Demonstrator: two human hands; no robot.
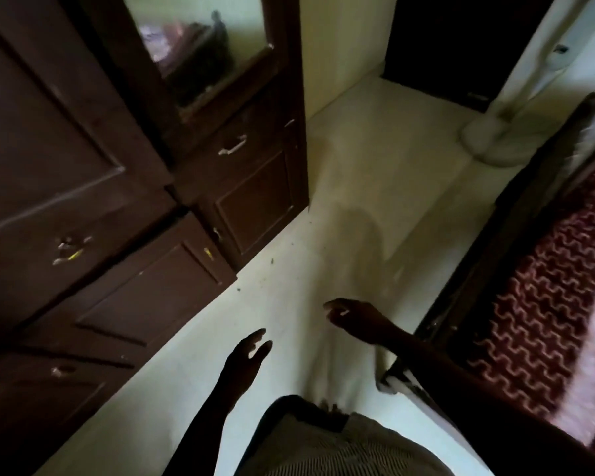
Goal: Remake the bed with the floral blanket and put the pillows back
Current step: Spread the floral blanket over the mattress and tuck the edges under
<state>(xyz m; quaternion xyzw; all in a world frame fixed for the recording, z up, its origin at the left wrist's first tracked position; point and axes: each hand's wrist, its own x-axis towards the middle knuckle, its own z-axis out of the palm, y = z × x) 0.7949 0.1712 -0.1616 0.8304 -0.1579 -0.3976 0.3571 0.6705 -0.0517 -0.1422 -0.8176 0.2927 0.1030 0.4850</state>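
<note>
The bed runs along the right edge of the view, with a dark wooden side rail. A maroon cloth with a pale wavy pattern covers its near side, and a lighter pinkish fabric shows at the far right. My left hand hangs over the pale floor with its fingers loosely spread, holding nothing. My right hand is out in front of the bed rail, fingers loosely curled and empty. No pillow is in view.
A dark brown wardrobe with drawers, handles and a mirror panel fills the left side. The pale floor forms a lane between wardrobe and bed. A white pedestal fan base stands at the far right. A dark doorway lies beyond.
</note>
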